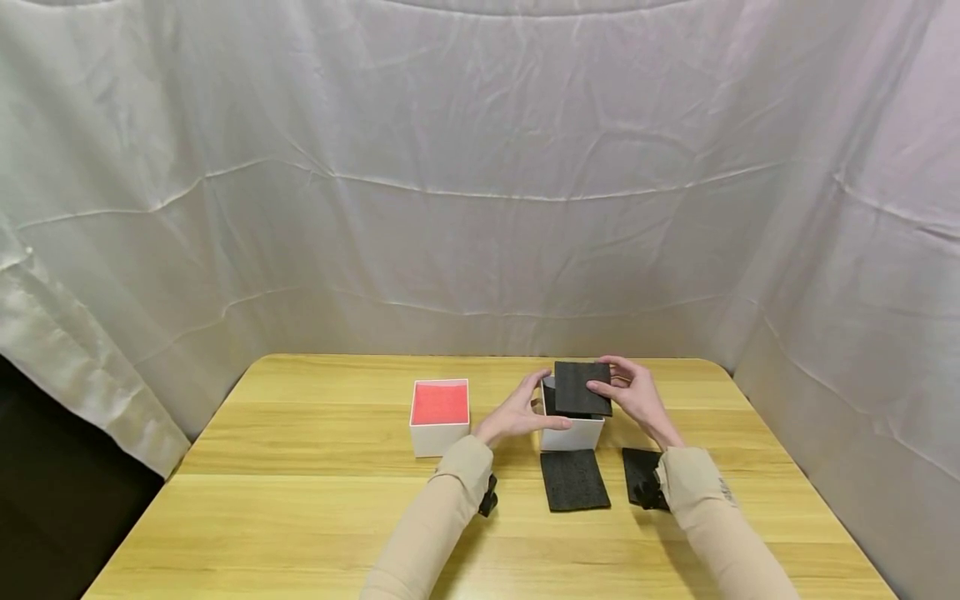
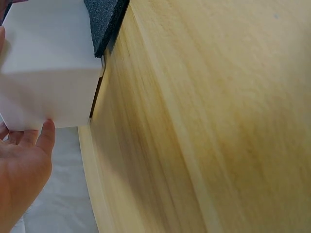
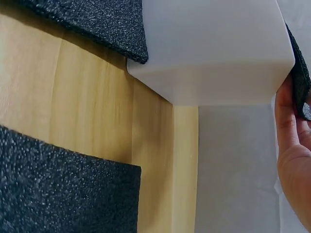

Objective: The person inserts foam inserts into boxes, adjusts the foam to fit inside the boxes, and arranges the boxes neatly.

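Note:
My left hand [image 1: 517, 415] grips the left side of a white open box [image 1: 576, 436], its thumb at the front and its fingers toward the back rim. In the left wrist view, fingertips press against the wall of the white box [image 2: 53, 92]. Over the box's opening, my right hand [image 1: 639, 398] pinches a thin black foam square [image 1: 576, 387] by its right edge, thumb on top. The foam square [image 3: 300, 73] shows edge-on beside the box in the right wrist view. Dark material lines the inside of the box, mostly hidden by the held square.
A second black foam square [image 1: 575, 482] lies flat just in front of the box. Another foam square [image 1: 636, 468] is partly under the right wrist. To the left stands a white box with red inside [image 1: 439, 440]. Pale curtains [image 1: 480, 250] hang behind the wooden table [image 1: 300, 517].

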`<state>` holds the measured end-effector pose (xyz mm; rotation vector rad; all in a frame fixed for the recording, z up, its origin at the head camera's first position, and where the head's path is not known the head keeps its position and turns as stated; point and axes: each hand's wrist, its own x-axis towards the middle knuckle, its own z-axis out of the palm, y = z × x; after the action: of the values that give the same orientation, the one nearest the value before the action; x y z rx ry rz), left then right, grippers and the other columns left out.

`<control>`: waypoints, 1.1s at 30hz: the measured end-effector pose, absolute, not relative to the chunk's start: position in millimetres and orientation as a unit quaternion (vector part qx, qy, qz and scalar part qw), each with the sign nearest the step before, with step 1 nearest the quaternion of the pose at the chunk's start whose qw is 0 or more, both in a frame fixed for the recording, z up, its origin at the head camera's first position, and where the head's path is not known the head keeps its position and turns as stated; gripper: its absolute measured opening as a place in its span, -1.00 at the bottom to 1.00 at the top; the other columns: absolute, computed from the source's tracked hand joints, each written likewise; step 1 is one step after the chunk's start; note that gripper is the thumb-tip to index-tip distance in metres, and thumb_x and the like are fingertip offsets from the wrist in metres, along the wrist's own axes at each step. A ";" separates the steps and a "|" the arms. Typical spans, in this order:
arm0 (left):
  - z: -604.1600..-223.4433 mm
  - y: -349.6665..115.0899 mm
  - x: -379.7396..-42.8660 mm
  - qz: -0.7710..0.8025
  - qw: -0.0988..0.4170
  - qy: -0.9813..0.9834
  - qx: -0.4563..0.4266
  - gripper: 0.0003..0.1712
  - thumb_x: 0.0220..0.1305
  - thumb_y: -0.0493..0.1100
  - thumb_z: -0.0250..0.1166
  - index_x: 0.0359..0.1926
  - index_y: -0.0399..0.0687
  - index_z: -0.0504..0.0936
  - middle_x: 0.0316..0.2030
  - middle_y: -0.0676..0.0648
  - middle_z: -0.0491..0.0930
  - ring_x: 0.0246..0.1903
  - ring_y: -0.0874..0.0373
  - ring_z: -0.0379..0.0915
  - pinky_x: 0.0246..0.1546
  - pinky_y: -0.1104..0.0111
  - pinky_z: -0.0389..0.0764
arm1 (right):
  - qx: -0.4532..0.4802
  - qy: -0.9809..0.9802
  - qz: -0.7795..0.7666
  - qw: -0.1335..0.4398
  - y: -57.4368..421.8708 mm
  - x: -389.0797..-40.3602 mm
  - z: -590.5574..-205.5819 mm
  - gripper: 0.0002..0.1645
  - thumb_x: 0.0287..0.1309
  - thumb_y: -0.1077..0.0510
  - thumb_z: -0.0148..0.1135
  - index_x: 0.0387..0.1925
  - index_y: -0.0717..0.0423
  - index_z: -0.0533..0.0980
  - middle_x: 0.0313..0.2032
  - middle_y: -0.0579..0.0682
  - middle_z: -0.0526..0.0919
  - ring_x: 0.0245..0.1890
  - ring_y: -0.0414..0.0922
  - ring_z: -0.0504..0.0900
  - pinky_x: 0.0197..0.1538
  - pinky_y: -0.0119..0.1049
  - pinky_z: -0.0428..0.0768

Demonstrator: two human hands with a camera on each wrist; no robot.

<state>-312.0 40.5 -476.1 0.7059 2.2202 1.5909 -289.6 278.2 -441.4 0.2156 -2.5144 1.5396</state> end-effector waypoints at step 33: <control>-475.1 40.9 -310.5 0.577 0.178 0.760 0.239 0.16 0.16 -0.01 0.50 0.60 0.12 -0.05 0.58 -0.11 0.00 0.51 -0.16 0.12 0.43 0.07 0.39 | 0.149 -0.915 0.353 0.128 269.9 -301.8 -457.6 -0.49 0.19 0.21 0.41 0.16 0.31 0.58 -0.02 0.30 0.71 -0.41 -0.12 0.43 -0.37 -0.40 0.39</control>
<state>-310.5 40.9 -475.1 0.6754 2.1517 1.6331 -301.8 269.9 -457.6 0.4326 -2.6604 1.0278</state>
